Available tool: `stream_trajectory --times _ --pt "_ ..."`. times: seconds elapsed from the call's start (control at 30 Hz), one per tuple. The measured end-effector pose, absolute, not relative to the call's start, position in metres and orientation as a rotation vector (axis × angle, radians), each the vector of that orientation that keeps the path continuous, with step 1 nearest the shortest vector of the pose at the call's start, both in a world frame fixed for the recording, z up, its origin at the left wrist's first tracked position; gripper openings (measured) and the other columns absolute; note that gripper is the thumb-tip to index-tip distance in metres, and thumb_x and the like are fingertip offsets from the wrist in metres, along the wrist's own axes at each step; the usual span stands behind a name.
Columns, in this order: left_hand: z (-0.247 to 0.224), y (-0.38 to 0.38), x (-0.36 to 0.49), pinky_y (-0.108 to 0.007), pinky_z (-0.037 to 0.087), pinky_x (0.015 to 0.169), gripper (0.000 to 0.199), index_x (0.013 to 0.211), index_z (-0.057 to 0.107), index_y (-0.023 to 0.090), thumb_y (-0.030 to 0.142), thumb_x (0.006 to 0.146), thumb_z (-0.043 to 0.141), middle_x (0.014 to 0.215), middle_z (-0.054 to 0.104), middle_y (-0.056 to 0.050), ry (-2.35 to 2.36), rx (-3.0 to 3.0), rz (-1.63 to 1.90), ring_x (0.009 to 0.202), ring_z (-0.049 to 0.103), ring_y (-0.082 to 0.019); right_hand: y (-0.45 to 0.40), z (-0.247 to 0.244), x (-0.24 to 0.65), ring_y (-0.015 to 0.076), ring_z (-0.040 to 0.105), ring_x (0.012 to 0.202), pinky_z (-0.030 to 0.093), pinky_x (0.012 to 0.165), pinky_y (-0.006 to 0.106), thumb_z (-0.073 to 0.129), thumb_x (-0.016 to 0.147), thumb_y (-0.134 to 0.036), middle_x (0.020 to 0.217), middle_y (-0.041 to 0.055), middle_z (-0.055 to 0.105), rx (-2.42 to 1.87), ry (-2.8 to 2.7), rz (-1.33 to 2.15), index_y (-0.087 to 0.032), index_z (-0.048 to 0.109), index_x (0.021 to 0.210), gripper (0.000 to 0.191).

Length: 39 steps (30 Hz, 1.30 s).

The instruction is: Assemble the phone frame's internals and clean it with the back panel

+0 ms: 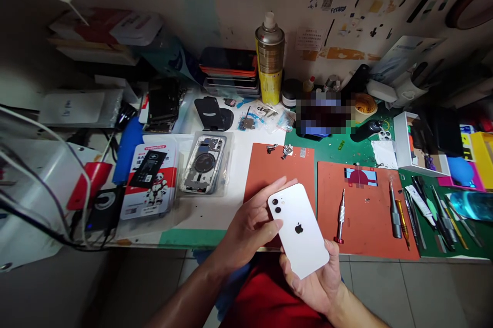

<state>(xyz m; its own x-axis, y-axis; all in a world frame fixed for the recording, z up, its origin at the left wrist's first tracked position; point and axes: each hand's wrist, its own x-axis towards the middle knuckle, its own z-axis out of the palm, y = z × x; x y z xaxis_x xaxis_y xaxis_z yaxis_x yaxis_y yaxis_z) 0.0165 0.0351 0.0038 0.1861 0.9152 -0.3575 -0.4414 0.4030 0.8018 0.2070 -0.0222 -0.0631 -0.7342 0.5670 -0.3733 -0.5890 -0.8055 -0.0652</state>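
A white phone (304,240) is held over the front edge of the bench, its back with two camera lenses and a dark logo facing up. My left hand (252,225) grips its upper left side, thumb beside the lenses and fingers partly hidden behind it. Around the phone's lower end wraps my right hand (318,279), with fingertips showing at both edges. Beyond the phone lies an orange mat (269,169) with small metal parts (287,151) at its top. On a second orange mat (331,205) rests a silver screwdriver (341,215) with a red end.
An opened phone (204,164) lies in a clear tray left of the mats, beside a red-and-white box (133,199). A yellow spray can (270,61) stands at the back. Tweezers and tools (442,215) lie at the right. Cables (50,138) hang at the left.
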Motion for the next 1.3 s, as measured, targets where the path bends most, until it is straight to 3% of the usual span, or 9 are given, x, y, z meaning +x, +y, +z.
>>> stream_trajectory --times 0.37,0.6,0.77,0.83,0.97,1.1,1.3 --pt "-0.002 0.036 0.014 -0.038 0.06 0.1 0.065 0.154 0.063 0.035 0.028 0.093 0.082 0.17 0.051 -0.01 0.913 0.635 1.043 0.134 0.07 -0.036 -0.022 -0.052 0.208 0.0187 0.071 0.07 0.05 0.059 0.024 0.074 0.084 -0.075 0.097 0.0142 0.079 -0.451 0.163 2.489 -0.009 0.076 0.118 0.075" --pt "-0.004 0.036 0.015 -0.034 0.061 0.097 0.064 0.154 0.063 0.036 0.03 0.093 0.081 0.169 0.053 -0.008 0.919 0.651 1.037 0.128 0.072 -0.031 -0.022 -0.053 0.206 0.0188 0.074 0.074 0.052 0.06 0.022 0.072 0.087 -0.074 0.098 0.0131 0.081 -0.377 0.144 2.464 -0.01 0.079 0.119 0.072" --pt "-0.003 0.035 0.018 -0.032 0.062 0.086 0.057 0.154 0.062 0.035 0.038 0.099 0.075 0.171 0.051 -0.009 1.008 0.629 1.013 0.098 0.078 -0.021 -0.021 -0.054 0.204 0.0198 0.078 0.078 0.055 0.063 0.022 0.072 0.091 -0.069 0.104 0.0153 0.083 -0.257 0.14 2.442 -0.007 0.079 0.125 0.071" --pt "-0.004 0.036 0.017 -0.033 0.061 0.091 0.054 0.154 0.063 0.036 0.038 0.101 0.073 0.169 0.053 -0.009 1.015 0.638 1.004 0.096 0.077 -0.02 -0.021 -0.055 0.203 0.0202 0.079 0.08 0.056 0.065 0.022 0.07 0.093 -0.067 0.106 0.0154 0.083 -0.237 0.126 2.423 -0.008 0.078 0.127 0.069" --pt "-0.006 0.038 0.015 -0.039 0.056 0.108 0.052 0.153 0.064 0.037 0.039 0.102 0.071 0.168 0.055 -0.007 0.934 0.668 1.013 0.118 0.075 -0.026 -0.019 -0.055 0.204 0.0198 0.078 0.081 0.057 0.068 0.022 0.069 0.094 -0.068 0.106 0.0146 0.083 -0.261 0.122 2.429 -0.009 0.079 0.126 0.068" --pt "-0.007 0.039 0.013 -0.039 0.05 0.115 0.05 0.151 0.066 0.034 0.036 0.102 0.069 0.167 0.055 -0.007 0.835 0.655 1.066 0.144 0.062 -0.032 -0.019 -0.055 0.205 0.0193 0.078 0.08 0.057 0.067 0.021 0.07 0.093 -0.071 0.103 0.0133 0.082 -0.251 0.122 2.438 -0.008 0.08 0.123 0.07" --pt "-0.005 0.041 0.014 -0.046 0.044 0.125 0.051 0.151 0.067 0.033 0.029 0.1 0.068 0.165 0.057 -0.007 0.739 0.617 1.09 0.155 0.051 -0.035 -0.02 -0.057 0.205 0.0193 0.076 0.078 0.054 0.064 0.022 0.07 0.092 -0.071 0.103 0.0142 0.082 -0.252 0.119 2.443 -0.008 0.081 0.12 0.07"
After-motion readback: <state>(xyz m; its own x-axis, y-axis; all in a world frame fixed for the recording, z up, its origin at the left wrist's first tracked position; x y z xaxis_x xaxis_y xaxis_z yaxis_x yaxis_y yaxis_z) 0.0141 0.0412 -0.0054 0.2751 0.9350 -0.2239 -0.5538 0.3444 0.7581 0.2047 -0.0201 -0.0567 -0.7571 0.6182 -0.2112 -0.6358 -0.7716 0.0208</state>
